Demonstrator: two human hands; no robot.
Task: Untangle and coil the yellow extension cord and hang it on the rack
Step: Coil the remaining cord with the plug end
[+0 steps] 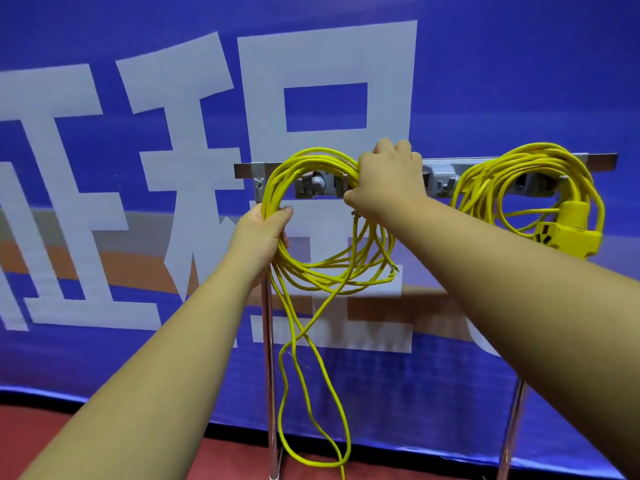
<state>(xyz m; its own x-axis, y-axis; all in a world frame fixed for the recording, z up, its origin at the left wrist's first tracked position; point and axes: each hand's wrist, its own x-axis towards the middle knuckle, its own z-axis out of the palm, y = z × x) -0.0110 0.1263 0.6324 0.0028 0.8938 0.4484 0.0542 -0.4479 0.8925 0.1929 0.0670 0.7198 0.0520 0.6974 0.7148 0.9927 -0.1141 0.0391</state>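
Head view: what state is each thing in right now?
Rack: upright, standing on the floor.
Yellow cord: coiled, held up at the rail, loose loops dangling toward the floor.
Left hand: gripping the coil's left side.
Right hand: gripping the coil's top right.
Second yellow cord: coiled, hanging on the rail, untouched.

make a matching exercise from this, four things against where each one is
1. left hand
2. right hand
3. yellow plastic socket block
4. loose yellow cord loops

a. dangle toward the red floor
b. grips the yellow coil's top at the grey metal rack
c. hangs at the rack's right end
d. grips that coil's left side

Pairs: 1-d, 2-b, 3-c, 4-a
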